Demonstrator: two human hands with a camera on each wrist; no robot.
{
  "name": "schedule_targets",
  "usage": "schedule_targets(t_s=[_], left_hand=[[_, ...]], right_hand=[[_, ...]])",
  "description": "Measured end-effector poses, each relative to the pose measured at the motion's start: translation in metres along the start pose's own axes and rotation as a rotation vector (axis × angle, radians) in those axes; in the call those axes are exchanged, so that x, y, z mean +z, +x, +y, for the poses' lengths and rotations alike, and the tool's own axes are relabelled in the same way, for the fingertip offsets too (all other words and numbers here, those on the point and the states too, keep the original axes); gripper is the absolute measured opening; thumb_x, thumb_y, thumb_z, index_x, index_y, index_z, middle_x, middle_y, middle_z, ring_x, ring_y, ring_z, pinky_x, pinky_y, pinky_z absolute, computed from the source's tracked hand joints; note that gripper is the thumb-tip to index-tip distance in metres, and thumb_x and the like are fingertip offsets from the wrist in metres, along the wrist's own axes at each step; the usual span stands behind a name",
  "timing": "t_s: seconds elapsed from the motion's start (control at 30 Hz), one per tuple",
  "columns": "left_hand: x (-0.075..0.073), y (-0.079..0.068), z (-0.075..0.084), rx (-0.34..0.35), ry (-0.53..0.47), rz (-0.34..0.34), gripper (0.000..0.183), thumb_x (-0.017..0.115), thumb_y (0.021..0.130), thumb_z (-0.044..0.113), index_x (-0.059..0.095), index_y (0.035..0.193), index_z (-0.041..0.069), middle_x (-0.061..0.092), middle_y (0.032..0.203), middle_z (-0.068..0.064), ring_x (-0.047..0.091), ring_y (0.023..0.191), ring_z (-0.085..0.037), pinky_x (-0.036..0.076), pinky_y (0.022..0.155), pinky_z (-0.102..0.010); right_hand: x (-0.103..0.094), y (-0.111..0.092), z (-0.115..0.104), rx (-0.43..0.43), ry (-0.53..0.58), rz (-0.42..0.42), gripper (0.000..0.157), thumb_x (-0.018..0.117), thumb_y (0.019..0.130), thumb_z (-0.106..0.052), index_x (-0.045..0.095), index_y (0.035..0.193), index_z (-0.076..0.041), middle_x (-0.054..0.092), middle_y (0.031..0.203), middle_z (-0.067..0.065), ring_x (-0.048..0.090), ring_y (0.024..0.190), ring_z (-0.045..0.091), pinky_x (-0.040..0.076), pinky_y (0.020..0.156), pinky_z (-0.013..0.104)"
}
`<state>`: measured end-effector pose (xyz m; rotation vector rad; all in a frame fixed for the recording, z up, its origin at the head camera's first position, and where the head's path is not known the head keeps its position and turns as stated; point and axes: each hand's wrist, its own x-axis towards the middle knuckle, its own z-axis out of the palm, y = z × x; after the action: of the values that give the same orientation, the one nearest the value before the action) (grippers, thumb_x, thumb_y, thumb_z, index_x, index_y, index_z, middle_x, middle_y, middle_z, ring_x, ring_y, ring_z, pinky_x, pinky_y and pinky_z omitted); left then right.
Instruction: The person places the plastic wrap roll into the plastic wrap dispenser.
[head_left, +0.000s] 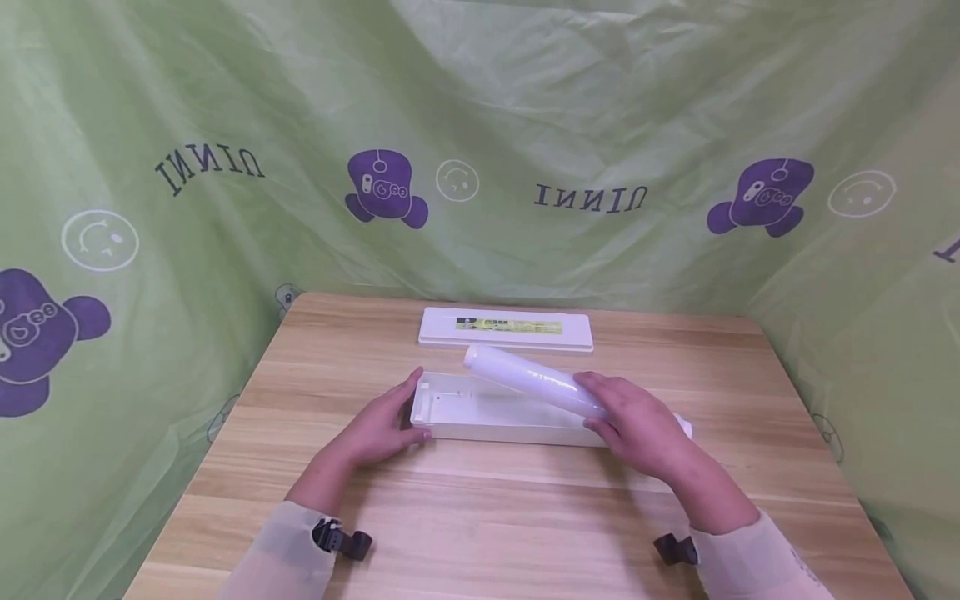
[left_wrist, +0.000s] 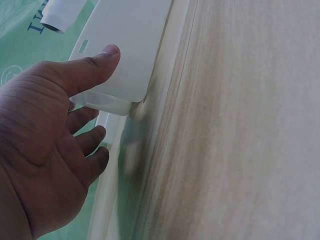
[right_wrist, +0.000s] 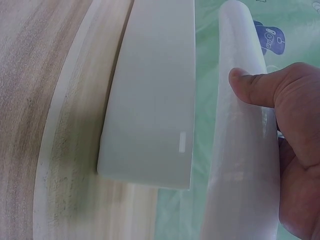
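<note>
Gripping white roll point(head_left: 528, 379) in right hand point(head_left: 636, 427), apart from and above white box point(head_left: 517, 433) toward three o'clock; holding box's nine o'clock end with left hand point(head_left: 382, 423), thumb spread. Facing labelled lid point(head_left: 442, 326) at twelve o'clock on wooden table point(head_left: 480, 525).

The green curtain point(head_left: 480, 92) repeats dark lettering point(head_left: 590, 198) that looks like INNIU, its Ns seemingly reversed, alongside outlined smiley faces point(head_left: 457, 181). On the white lid point(head_left: 576, 333), a yellow-green label point(head_left: 517, 326) carries several lines of print too small to read.
</note>
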<state>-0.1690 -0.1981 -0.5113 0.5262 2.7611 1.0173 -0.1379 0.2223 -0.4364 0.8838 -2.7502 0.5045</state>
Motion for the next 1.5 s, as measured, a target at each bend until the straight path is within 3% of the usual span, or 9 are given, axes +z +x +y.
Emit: schedule_targets(t_s=[1.5], left_hand=[[0.0,-0.001,0.0,0.005,-0.022,0.005,0.106,0.083,0.078,0.04,0.016,0.159,0.019,0.03,0.158,-0.002,0.027,0.143,-0.019,0.025,0.117,-0.04]], right_hand=[[0.013,0.015,-0.013,-0.103,-0.009,-0.036,0.062,0.077,0.086,-0.021,0.052,0.142,-0.011,0.059,0.135,0.006,0.057,0.121,0.024,0.048,0.101,0.044]])
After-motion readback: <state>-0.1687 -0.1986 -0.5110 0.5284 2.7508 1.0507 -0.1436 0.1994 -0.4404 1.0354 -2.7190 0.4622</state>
